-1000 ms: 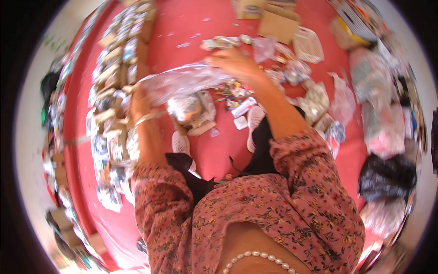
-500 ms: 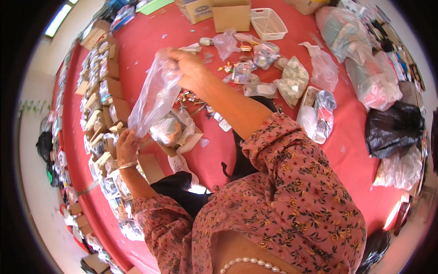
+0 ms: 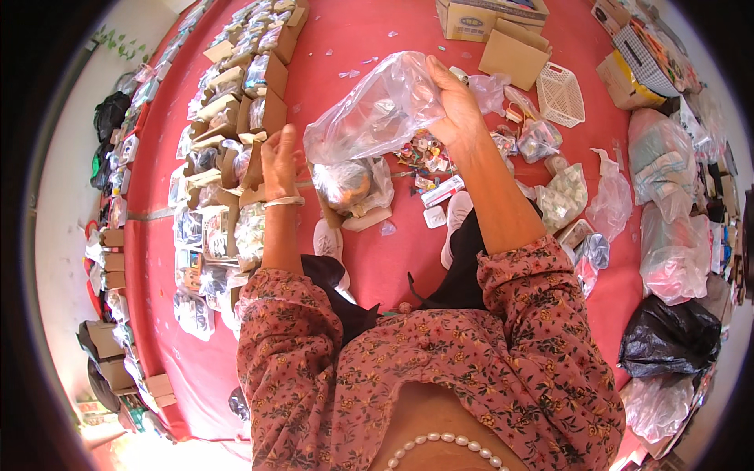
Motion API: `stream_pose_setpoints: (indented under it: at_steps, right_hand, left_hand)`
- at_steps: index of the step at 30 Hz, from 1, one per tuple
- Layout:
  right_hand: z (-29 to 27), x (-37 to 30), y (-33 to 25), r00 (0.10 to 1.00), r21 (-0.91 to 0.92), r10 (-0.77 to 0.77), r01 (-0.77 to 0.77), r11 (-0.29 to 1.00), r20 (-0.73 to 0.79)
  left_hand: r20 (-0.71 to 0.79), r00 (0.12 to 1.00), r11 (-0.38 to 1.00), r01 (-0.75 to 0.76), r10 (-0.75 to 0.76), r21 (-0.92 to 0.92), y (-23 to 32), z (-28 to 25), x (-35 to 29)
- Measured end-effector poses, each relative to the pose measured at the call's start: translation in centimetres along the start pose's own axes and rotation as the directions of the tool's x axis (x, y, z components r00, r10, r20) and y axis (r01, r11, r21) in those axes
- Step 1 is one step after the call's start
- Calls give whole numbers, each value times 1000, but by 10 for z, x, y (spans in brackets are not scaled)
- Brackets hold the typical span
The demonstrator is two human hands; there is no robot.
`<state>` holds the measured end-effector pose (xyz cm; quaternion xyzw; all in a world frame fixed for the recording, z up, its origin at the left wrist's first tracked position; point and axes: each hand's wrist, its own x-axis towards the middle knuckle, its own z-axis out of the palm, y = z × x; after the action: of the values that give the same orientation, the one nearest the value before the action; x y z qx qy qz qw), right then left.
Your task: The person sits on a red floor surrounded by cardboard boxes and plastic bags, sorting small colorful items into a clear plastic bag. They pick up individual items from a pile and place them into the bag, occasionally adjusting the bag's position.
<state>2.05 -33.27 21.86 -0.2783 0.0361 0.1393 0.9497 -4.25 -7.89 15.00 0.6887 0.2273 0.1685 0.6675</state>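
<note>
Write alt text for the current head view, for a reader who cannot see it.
A person's right hand holds up a clear plastic bag, with the left hand open beside it. Small items lie on a red floor; rows of filled cardboard boxes run along the left, and a white basket sits at upper right.

Clear bag (image 3: 377,110) partly covers wrapped bundle (image 3: 343,185); pearl necklace (image 3: 447,436) cut off at bottom; loose pieces (image 3: 426,153) too small to tell.
</note>
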Motion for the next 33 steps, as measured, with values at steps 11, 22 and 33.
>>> stream_pose_setpoints:
  at_steps: [11,22,33]
  right_hand:
    - [-21,10,10,1000,-469,-2,1,883,-2]
    - [7,-19,36,879,-710,190,208,673,437]
    - [-14,0,45,923,-910,53,385,-152,381]
  left_hand:
    - [205,977,967,-103,55,234,21,-4,-12]
    - [635,772,923,229,20,-307,15,16,-33]
    - [504,863,904,241,-33,-354,28,7,-31]
